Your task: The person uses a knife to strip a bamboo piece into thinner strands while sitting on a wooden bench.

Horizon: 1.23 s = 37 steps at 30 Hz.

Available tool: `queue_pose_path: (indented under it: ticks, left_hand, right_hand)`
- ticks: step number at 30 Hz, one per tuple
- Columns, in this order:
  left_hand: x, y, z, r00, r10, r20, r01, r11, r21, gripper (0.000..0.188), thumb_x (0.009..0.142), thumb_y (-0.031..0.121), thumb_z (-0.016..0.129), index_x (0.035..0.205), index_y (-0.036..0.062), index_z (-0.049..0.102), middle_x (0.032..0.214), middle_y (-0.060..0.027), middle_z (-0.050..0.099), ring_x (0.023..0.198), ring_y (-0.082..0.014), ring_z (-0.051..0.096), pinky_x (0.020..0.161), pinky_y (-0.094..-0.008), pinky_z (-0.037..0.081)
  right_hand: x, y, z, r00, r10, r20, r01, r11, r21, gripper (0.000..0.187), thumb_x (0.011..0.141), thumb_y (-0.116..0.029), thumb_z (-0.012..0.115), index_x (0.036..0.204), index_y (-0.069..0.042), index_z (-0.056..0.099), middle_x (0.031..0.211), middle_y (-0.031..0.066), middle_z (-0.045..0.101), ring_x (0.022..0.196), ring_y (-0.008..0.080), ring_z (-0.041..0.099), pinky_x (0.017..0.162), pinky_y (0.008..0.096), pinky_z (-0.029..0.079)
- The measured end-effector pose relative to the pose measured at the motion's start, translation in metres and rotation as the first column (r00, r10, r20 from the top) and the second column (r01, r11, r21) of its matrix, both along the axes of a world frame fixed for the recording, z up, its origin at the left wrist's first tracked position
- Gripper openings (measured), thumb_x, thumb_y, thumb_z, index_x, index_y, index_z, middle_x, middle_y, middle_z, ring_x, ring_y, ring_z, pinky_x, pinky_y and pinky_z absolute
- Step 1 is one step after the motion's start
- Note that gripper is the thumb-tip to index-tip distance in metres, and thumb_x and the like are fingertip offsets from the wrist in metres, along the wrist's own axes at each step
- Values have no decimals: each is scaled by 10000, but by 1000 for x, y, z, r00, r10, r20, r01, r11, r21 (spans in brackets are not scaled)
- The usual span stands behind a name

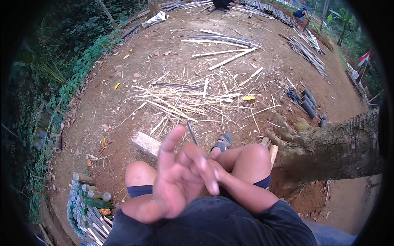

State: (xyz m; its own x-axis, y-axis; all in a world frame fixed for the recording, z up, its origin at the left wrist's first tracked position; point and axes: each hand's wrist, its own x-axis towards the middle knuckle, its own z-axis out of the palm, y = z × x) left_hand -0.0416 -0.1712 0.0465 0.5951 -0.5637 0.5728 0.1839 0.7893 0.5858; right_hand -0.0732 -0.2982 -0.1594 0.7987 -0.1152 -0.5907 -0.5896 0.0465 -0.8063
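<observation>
My left hand (176,180) is raised close in front, palm toward me and a little blurred. One finger points up, the others bend loosely to the right and the thumb spreads to the lower left; nothing lies in it. Behind it, my right hand (216,169) rests low between my knees, its fingers mostly hidden. A thin dark strip (192,133) slants just beyond the hands; its lower end is hidden, so I cannot tell whether it is held. A pale squared wooden block (147,144) lies on the ground past my left knee.
Split bamboo strips (176,102) litter the dirt ahead, with longer bamboo pieces (225,41) farther off. A tree trunk (328,147) fills the right side. Bottles (82,201) stack at lower left; dark bamboo tubes (308,104) lie at right. Two people (301,13) are far back.
</observation>
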Motion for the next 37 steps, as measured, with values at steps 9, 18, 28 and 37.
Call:
queue_pose_path:
  ticks: [9,18,28,37]
  left_hand:
    - [145,37,-113,664,718,-208,-511,639,575,412,1009,280,431,1329,23,393,1055,-76,544,922,-174,571,852,-339,462]
    - [239,47,-218,523,833,-181,-186,318,930,250,975,157,521,1182,19,492,988,-51,555,812,-122,571,735,-257,477]
    - [268,-6,-299,874,473,111,-59,-123,991,236,928,111,560,1121,-22,535,870,-68,613,742,-123,595,700,-257,503]
    - [165,-61,-232,670,-603,-433,207,-409,889,541,877,466,572,1140,-6,586,1027,-207,662,989,-316,635,911,-419,469]
  right_hand:
    - [59,-38,78,888,-446,-112,438,745,503,172,889,-102,635,927,-64,471,738,30,512,624,133,529,563,288,474]
    - [161,-49,-7,806,-410,-426,589,622,516,175,863,-101,671,928,-55,516,756,24,553,611,120,546,565,274,481]
    - [243,-113,9,777,-401,-485,628,550,550,147,857,-54,641,938,-25,522,775,57,578,627,139,578,579,291,513]
    - [243,-242,14,637,-558,-531,764,549,340,132,849,-80,636,920,-11,548,699,76,589,562,185,590,544,319,530]
